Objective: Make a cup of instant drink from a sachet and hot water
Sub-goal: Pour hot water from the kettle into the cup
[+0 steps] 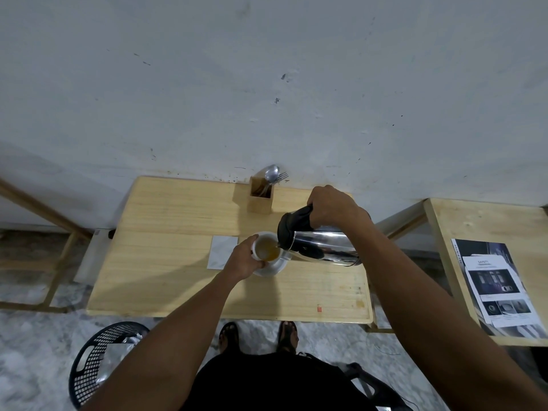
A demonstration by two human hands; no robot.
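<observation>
On the wooden surface (178, 277), the left grip (243, 259) curls around a white cup (265, 233) on its saucer (274, 269); the right grip (332, 206) clasps the black handle of a steel flask (323, 244) tilted over the cup's amber drink.

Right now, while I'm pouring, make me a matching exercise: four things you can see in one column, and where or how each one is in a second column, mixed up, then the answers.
Things:
1. steel flask
2. cup
3. wooden holder
4. black basket

Places or states:
A. on the floor, left of the table
B. tilted, gripped by the right hand
C. at the table's far edge, holding cutlery
D. holding amber liquid, gripped by the left hand

Pairs: 1-B, 2-D, 3-C, 4-A.
</observation>
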